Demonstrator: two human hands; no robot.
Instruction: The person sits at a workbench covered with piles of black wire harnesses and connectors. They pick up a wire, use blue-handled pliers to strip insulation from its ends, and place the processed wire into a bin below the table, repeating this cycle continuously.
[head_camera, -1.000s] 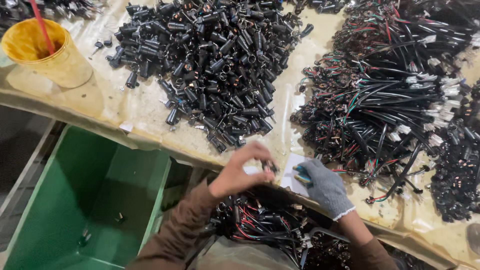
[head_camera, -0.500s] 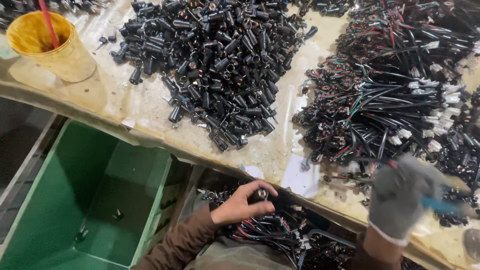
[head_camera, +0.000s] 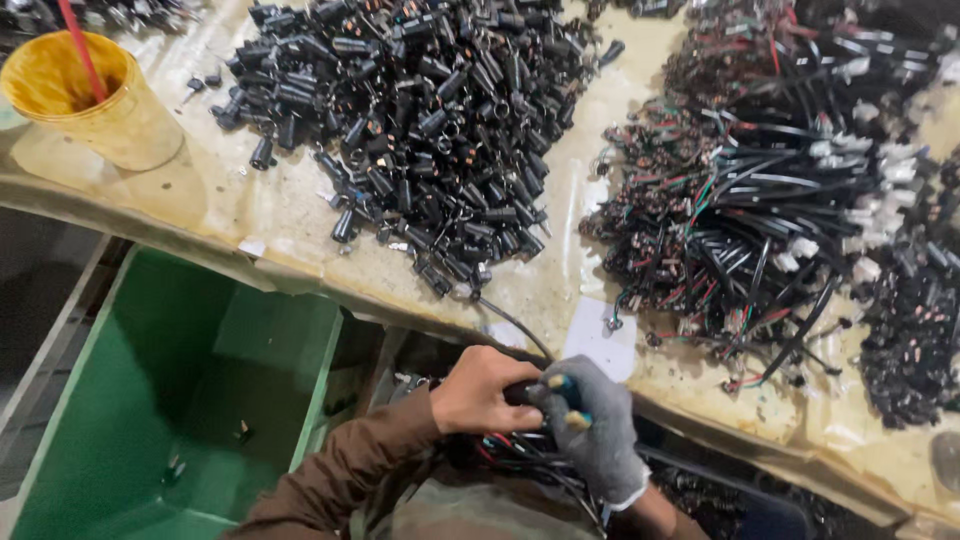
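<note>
The bare left hand (head_camera: 483, 392) and the grey-gloved right hand (head_camera: 592, 432) met just below the near edge of the table (head_camera: 250, 215), fingers curled shut around the same small dark part (head_camera: 522, 393), which sat pinched between them and was mostly hidden by the fingers. The right hand also gripped a slim tool (head_camera: 567, 400) with a blue and yellowish handle, held against the gloved fingers; its tip could not be seen. A thin black wire (head_camera: 512, 322) ran from the hands up toward the far side, over the table edge to the near fringe of the heap of black cylindrical parts (head_camera: 420, 110). Beneath the hands lay a tangle of black and red wires (head_camera: 520, 455), close to the person's brown sleeve (head_camera: 340, 475). Just beyond the right hand, a white slip of paper (head_camera: 600, 340) lay on the table's near edge. Farther off, the heap of black cylinders covered the middle of the table, and to its right spread a larger mass of wired harnesses (head_camera: 770, 190) with black, red and green leads and white connectors. At the far left stood a yellow cup (head_camera: 95, 105) with a red stick (head_camera: 80, 50) leaning in it. Below the table on the near left sat a green plastic bin (head_camera: 170, 400), holding only a few small pieces at its bottom.
</note>
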